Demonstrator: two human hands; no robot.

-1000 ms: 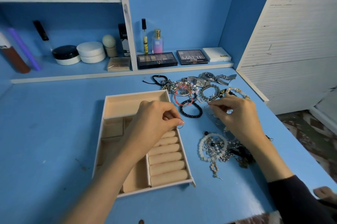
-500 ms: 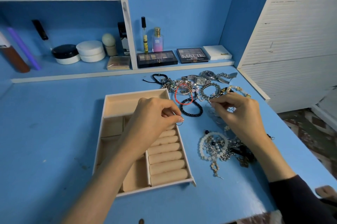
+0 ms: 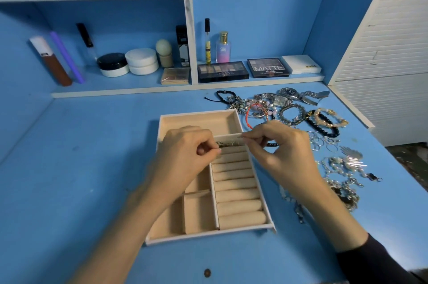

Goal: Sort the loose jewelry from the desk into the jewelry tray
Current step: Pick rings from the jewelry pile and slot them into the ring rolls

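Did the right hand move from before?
Yes. The right hand moved left, from the jewelry pile to the right edge of the jewelry tray.
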